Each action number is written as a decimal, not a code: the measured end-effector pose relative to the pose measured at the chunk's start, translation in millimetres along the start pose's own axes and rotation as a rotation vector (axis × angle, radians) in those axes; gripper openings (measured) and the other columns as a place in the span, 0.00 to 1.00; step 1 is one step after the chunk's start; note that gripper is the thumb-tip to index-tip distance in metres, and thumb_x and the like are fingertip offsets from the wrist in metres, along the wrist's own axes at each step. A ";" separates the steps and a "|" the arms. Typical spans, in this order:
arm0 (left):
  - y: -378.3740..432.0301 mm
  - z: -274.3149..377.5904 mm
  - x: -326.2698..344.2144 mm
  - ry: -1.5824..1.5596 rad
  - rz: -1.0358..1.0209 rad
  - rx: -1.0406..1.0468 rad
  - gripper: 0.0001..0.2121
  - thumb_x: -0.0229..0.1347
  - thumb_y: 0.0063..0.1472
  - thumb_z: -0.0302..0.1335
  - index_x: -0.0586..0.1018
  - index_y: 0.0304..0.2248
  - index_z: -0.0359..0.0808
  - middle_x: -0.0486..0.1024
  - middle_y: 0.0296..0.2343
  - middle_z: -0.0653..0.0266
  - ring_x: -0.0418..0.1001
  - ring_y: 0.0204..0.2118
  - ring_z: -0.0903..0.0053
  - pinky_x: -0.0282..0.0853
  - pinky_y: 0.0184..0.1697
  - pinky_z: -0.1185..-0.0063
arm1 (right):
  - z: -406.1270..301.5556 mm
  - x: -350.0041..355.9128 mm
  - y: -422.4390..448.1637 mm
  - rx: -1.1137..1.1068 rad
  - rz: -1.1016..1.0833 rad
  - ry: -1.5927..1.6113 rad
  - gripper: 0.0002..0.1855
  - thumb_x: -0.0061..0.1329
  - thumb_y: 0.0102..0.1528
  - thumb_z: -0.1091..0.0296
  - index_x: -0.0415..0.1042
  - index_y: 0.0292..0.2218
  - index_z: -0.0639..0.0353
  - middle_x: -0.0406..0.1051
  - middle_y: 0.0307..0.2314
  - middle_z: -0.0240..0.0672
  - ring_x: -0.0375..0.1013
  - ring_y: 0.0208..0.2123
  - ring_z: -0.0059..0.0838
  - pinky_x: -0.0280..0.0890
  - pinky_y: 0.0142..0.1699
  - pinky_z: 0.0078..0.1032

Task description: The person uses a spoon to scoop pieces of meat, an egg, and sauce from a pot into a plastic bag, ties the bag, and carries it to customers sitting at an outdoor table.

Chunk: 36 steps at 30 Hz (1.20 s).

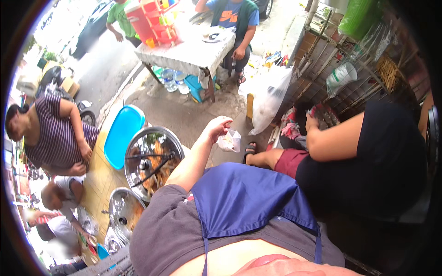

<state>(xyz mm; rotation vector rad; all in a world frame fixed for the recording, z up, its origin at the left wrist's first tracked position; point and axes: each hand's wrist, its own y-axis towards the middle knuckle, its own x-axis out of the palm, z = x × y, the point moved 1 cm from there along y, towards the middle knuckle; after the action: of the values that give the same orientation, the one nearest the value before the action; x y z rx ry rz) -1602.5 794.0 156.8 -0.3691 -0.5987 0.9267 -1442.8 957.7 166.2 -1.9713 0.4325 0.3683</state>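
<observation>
My left hand [218,128], raised in front of my dark blue apron [241,196], is closed on the top of a small translucent plastic bag [229,140]. The bag hangs below my fingers with pale contents that I cannot identify. My right hand is out of view. Left of my forearm is a large round steel vessel [154,128] with a clear cover and fried-looking food behind it. A similar covered vessel [115,195] sits lower left. A blue plastic tray or lid [124,134] lies beside the larger one.
Close at right, a person in black [362,183] reaches toward a basket-like container [324,115]. A person in a striped top [62,134] stands across the yellow counter [112,179]. Ahead are a table [186,55] with a red drink cooler [140,20], seated person [238,31] and hanging white bag [269,100].
</observation>
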 end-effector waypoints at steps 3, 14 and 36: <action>34.9 4.8 -4.0 0.014 0.036 -0.008 0.05 0.49 0.55 0.26 0.74 0.32 0.39 0.67 0.22 0.71 0.61 0.16 0.87 0.60 0.21 0.87 | 14.3 -13.5 -4.2 0.003 0.014 0.033 0.16 0.43 0.48 0.54 0.73 0.34 0.53 0.73 0.28 0.40 0.71 0.35 0.40 0.62 0.41 0.33; 168.3 12.9 -80.8 -0.170 0.331 -0.226 0.09 0.49 0.55 0.37 0.74 0.27 0.42 0.66 0.18 0.71 0.60 0.16 0.83 0.60 0.19 0.84 | 77.6 -82.5 -44.6 0.080 0.406 0.091 0.16 0.44 0.48 0.55 0.73 0.33 0.54 0.73 0.26 0.40 0.71 0.34 0.40 0.63 0.40 0.33; 293.8 -9.7 -329.4 0.171 0.783 -0.421 0.11 0.50 0.53 0.29 0.69 0.16 0.38 0.59 0.10 0.70 0.54 0.10 0.83 0.50 0.13 0.78 | 253.9 -77.4 -215.5 1.422 0.865 0.275 0.15 0.44 0.48 0.55 0.73 0.32 0.55 0.73 0.24 0.40 0.72 0.32 0.41 0.64 0.39 0.32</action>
<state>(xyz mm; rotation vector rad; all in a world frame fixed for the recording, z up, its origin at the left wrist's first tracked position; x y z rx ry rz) -1932.8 683.6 -114.5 -1.1010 -0.4887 1.4946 -1429.9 1284.3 266.4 -0.3667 1.2834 0.1883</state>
